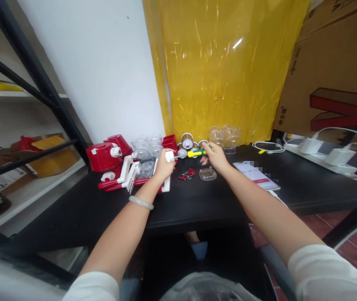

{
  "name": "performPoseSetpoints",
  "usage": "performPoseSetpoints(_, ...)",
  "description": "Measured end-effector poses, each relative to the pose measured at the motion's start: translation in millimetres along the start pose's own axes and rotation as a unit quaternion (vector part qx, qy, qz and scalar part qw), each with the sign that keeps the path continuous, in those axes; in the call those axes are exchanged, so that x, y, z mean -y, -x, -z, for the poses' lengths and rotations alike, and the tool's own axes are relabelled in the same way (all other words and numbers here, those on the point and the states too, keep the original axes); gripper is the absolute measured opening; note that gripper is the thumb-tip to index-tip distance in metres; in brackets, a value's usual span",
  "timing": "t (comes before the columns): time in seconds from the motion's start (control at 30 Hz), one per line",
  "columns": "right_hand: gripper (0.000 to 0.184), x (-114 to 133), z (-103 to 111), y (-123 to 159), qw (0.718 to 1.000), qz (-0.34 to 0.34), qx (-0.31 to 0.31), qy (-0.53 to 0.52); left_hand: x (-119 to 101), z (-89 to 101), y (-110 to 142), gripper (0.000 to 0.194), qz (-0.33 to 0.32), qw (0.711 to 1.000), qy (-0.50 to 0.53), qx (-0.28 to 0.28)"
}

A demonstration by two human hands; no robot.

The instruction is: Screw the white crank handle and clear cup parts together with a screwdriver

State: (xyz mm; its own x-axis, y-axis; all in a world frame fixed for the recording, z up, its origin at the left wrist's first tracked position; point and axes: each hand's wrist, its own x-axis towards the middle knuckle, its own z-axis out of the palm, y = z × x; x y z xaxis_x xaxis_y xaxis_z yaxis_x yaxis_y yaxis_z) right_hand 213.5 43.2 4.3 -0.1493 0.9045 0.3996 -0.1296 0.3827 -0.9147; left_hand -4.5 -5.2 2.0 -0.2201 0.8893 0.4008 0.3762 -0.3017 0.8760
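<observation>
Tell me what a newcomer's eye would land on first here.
Most likely the glossy yellow sheet upright behind the black table, the largest patch of vivid colour. Next, probably, the yellow-and-green tool in the right hand, pointing toward the white piece in the left hand, near the picture's middle. The bright red parts at the table's left would likely follow.

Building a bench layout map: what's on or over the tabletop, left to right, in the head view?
Leftmost red plastic housing, left hand, yellow-and-green screwdriver, right hand, phone, white power strip.
</observation>
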Motion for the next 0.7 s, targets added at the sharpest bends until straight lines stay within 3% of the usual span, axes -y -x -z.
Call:
performPoseSetpoints(0.17,0.056,-1.6,2.0,-1.0,0.998,-0.051,-0.002,0.043,0.6,4.6,2.4,0.053,-0.123,0.991,-0.059,-0.003)
performPoseSetpoints(0.27,0.045,-0.2,-1.0,-3.8,0.993,-0.111,-0.014,-0.036,-3.8,6.0,4.3,0.053,-0.165,0.983,-0.077,-0.022)
performPoseSetpoints(0.4,0.015,-0.1,-5.1,-4.5,0.981,-0.085,0.004,-0.172,-4.0,5.0,2.2,0.052,-0.133,0.988,-0.063,-0.048)
performPoseSetpoints(0.53,0.020,-3.4,-6.3,-2.0,0.981,-0.045,0.041,-0.183,3.0,4.3,-3.6,0.050,-0.071,0.996,-0.031,-0.053)
performPoseSetpoints(0.7,0.031,-3.9,-3.9,-2.0,0.987,-0.022,0.062,-0.144,8.3,6.4,-7.7,0.049,-0.077,0.995,-0.025,-0.051)
